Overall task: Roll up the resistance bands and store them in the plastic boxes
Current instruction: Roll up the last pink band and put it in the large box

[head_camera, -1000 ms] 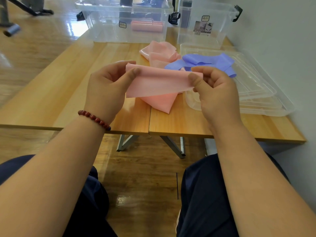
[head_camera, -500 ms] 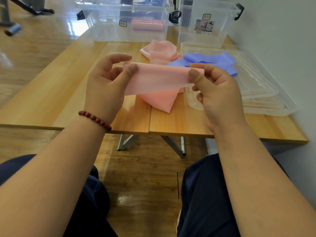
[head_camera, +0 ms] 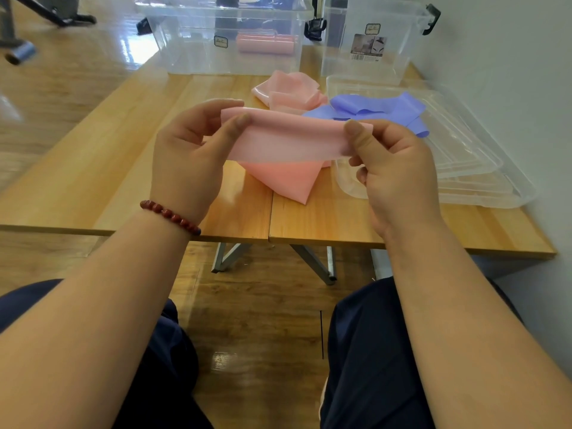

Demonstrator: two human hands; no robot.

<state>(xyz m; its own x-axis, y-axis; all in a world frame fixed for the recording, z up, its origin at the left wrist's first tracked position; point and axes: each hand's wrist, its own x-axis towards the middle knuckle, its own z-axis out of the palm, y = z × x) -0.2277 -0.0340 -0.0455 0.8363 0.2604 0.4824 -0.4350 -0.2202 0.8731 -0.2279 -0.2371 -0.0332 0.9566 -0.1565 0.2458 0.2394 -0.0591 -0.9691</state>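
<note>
The pink band (head_camera: 288, 140) looks like thin, smooth rubber with a soft shine. The purple band (head_camera: 380, 111) looks the same. The table (head_camera: 93, 168) is shiny wood, and so is the floor (head_camera: 260, 320). The boxes (head_camera: 223, 35) and lids (head_camera: 464, 150) are clear, glossy plastic. The table legs (head_camera: 312, 263) are grey metal. The bracelet (head_camera: 170, 216) has shiny red beads.

Room to pass is left over the left half of the table (head_camera: 117, 150), up to the wide clear box (head_camera: 192, 41) at the far edge. The middle is blocked by a pink band (head_camera: 284, 140), held up and heaped behind. The right is taken up by stacked lids (head_camera: 483, 171) beside the wall (head_camera: 510, 57), a purple band (head_camera: 387, 109) and a tall clear box (head_camera: 371, 66).
</note>
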